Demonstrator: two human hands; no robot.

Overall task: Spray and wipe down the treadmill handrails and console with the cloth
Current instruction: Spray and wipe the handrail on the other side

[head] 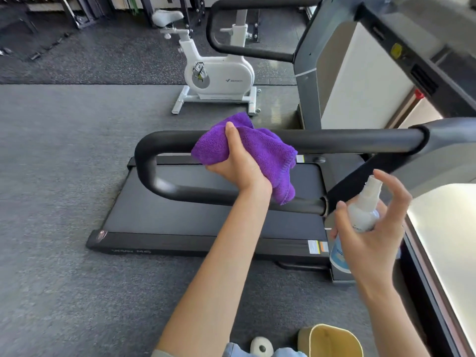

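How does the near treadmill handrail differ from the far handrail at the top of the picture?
The near handrail has the purple cloth pressed on its upper bar by the left hand; the far handrail is bare and untouched. The near one is seen as a whole loop; the far one is cut off at the top edge. Both are black, rounded loops joined to the treadmill's grey frame.

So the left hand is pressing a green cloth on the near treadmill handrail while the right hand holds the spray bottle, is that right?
Not quite: the cloth is purple, not green, as the head view shows. Otherwise yes: the left hand presses it on the near handrail, and the right hand holds the spray bottle.
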